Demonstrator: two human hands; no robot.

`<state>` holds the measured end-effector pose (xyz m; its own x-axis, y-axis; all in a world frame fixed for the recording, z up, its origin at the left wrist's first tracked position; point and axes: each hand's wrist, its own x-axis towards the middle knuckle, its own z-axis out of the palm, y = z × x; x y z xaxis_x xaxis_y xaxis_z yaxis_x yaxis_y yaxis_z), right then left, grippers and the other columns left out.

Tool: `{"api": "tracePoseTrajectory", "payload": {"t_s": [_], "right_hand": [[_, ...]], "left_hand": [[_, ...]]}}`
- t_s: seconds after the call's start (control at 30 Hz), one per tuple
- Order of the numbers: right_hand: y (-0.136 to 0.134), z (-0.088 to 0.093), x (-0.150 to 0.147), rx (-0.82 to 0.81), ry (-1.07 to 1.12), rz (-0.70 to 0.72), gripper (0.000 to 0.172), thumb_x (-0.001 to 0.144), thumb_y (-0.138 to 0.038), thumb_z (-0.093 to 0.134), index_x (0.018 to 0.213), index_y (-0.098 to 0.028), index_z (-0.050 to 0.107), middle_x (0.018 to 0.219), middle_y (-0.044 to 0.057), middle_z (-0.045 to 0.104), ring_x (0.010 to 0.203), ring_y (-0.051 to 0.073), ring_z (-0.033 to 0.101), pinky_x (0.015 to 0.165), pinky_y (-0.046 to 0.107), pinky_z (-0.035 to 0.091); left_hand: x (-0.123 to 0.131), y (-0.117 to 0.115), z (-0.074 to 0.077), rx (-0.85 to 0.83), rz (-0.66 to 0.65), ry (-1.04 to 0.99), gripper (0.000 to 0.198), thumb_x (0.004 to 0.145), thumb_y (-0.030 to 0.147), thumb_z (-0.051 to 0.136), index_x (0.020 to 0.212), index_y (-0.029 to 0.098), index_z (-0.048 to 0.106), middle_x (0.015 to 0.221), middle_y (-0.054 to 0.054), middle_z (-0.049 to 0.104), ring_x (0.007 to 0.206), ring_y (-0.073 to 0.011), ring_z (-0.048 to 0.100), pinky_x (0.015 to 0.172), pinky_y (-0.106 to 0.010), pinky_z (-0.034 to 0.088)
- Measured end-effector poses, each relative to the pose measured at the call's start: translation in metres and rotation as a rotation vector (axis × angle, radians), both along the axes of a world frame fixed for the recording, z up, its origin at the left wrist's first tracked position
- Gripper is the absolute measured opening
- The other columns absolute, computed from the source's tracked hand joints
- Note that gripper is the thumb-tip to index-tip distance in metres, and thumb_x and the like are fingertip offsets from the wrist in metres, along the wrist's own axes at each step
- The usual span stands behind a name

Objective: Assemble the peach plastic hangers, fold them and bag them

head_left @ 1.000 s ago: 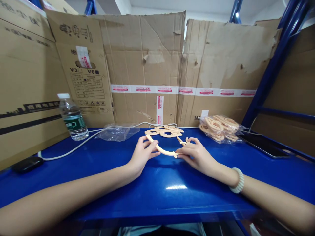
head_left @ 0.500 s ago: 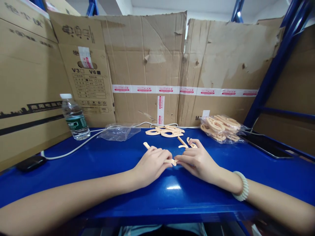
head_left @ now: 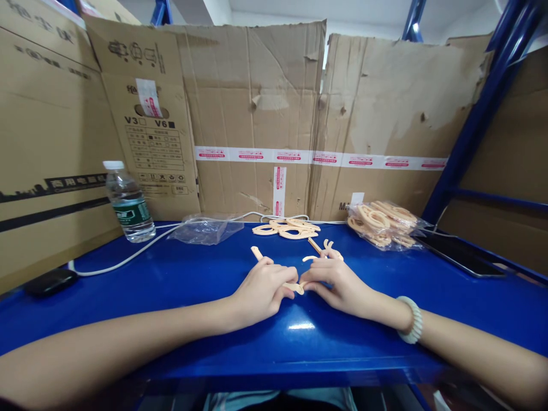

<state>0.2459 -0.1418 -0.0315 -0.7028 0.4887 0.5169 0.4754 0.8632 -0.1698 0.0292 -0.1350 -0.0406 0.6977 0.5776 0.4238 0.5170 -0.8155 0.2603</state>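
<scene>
My left hand [head_left: 263,285] is closed round a flat beige strip-like piece [head_left: 256,253]. One rounded end with a small hole sticks out beyond the knuckles, and the other end emerges between thumb and fingers. At that near end, the fingertips of my right hand [head_left: 340,282] pinch the same piece or a small part joined to it; which one, I cannot tell. Just behind my right hand lie curved, hook-like beige parts [head_left: 329,244] and a thin beige strip [head_left: 314,245], partly hidden by the fingers.
Several flat beige loop-shaped pieces [head_left: 295,233] lie in a pile at the back. To their right is a clear bag of similar pieces [head_left: 385,222], near a dark tablet [head_left: 460,254]. An empty plastic bag [head_left: 208,229], water bottle [head_left: 128,208], white cable [head_left: 124,265] and black device [head_left: 51,282] are left. Cardboard walls [head_left: 257,103] enclose the blue table.
My right hand has shifted slightly left, and its fingers have changed their angle at the near end of the piece. My left hand keeps its grip, almost in place.
</scene>
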Motion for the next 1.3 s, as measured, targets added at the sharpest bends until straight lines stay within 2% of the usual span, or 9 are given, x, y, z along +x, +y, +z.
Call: {"api": "tracePoseTrajectory", "payload": {"t_s": [0.17, 0.37, 0.47, 0.57, 0.67, 0.8, 0.93, 1.1, 1.3], "right_hand": [[0.009, 0.000, 0.006, -0.098, 0.091, -0.001, 0.019, 0.097, -0.024, 0.051, 0.086, -0.020, 0.066, 0.080, 0.001, 0.072, 0.074, 0.016, 0.063, 0.083, 0.035, 0.038], [0.039, -0.008, 0.021, 0.085, -0.044, -0.032, 0.016, 0.095, -0.020, 0.053, 0.096, -0.024, 0.069, 0.105, 0.006, 0.067, 0.104, 0.022, 0.059, 0.100, 0.047, 0.034], [0.044, -0.010, 0.022, 0.124, -0.018, -0.094, 0.025, 0.094, -0.014, 0.048, 0.105, -0.023, 0.069, 0.114, 0.010, 0.061, 0.109, 0.024, 0.054, 0.094, 0.044, 0.040], [0.033, -0.005, 0.019, 0.099, -0.047, -0.139, 0.024, 0.096, -0.017, 0.047, 0.108, -0.020, 0.067, 0.098, 0.009, 0.063, 0.095, 0.023, 0.055, 0.087, 0.043, 0.043], [0.017, 0.003, 0.014, 0.097, -0.172, -0.137, 0.023, 0.097, -0.026, 0.048, 0.110, -0.022, 0.066, 0.092, 0.007, 0.064, 0.094, 0.023, 0.054, 0.093, 0.047, 0.038], [0.007, 0.007, 0.009, 0.122, -0.271, -0.133, 0.023, 0.098, -0.028, 0.046, 0.110, -0.022, 0.065, 0.099, 0.008, 0.063, 0.099, 0.023, 0.054, 0.101, 0.050, 0.033], [0.011, 0.005, 0.009, 0.098, -0.271, -0.132, 0.025, 0.097, -0.028, 0.047, 0.118, -0.021, 0.060, 0.106, 0.010, 0.064, 0.104, 0.025, 0.056, 0.104, 0.053, 0.032], [0.018, -0.001, 0.007, 0.131, -0.287, -0.226, 0.043, 0.096, -0.036, 0.049, 0.135, -0.018, 0.049, 0.117, 0.014, 0.062, 0.115, 0.033, 0.051, 0.101, 0.058, 0.035], [0.019, 0.000, 0.006, 0.102, -0.364, -0.271, 0.046, 0.097, -0.047, 0.043, 0.133, -0.021, 0.052, 0.115, 0.014, 0.060, 0.121, 0.038, 0.047, 0.103, 0.067, 0.028]], "left_hand": [[-0.006, 0.000, 0.006, 0.217, -0.093, 0.043, 0.020, 0.090, 0.010, 0.043, 0.078, 0.019, 0.056, 0.075, -0.001, 0.069, 0.071, -0.0168, 0.059, 0.076, -0.034, 0.032], [-0.010, 0.004, 0.009, 0.258, -0.211, 0.120, 0.020, 0.096, 0.016, 0.041, 0.096, 0.019, 0.061, 0.090, -0.005, 0.071, 0.086, -0.0187, 0.060, 0.090, -0.036, 0.033], [-0.010, 0.010, 0.008, 0.192, -0.154, 0.121, 0.016, 0.095, 0.016, 0.043, 0.096, 0.019, 0.059, 0.094, -0.005, 0.069, 0.092, -0.0203, 0.058, 0.092, -0.037, 0.034], [-0.012, 0.014, 0.007, 0.132, -0.096, 0.110, 0.011, 0.093, 0.014, 0.046, 0.094, 0.019, 0.056, 0.095, -0.004, 0.066, 0.094, -0.0203, 0.057, 0.095, -0.038, 0.036], [-0.012, 0.014, 0.007, 0.134, -0.065, 0.091, 0.012, 0.093, 0.014, 0.046, 0.096, 0.020, 0.055, 0.100, -0.004, 0.065, 0.097, -0.0205, 0.058, 0.098, -0.038, 0.037], [-0.010, 0.009, 0.007, 0.199, 0.033, 0.106, 0.012, 0.093, 0.021, 0.046, 0.097, 0.020, 0.057, 0.099, -0.006, 0.066, 0.094, -0.0232, 0.059, 0.085, -0.037, 0.044], [-0.009, 0.006, 0.005, 0.242, 0.075, 0.159, 0.016, 0.093, 0.026, 0.045, 0.092, 0.019, 0.059, 0.091, -0.007, 0.066, 0.088, -0.0229, 0.059, 0.078, -0.034, 0.046], [-0.008, 0.006, 0.005, 0.246, 0.131, 0.195, 0.017, 0.092, 0.029, 0.047, 0.093, 0.018, 0.060, 0.094, -0.008, 0.066, 0.090, -0.0251, 0.060, 0.077, -0.037, 0.048], [-0.007, 0.005, 0.006, 0.226, 0.178, 0.202, 0.017, 0.090, 0.031, 0.049, 0.095, 0.019, 0.060, 0.097, -0.008, 0.066, 0.093, -0.0270, 0.061, 0.079, -0.039, 0.049]]}}
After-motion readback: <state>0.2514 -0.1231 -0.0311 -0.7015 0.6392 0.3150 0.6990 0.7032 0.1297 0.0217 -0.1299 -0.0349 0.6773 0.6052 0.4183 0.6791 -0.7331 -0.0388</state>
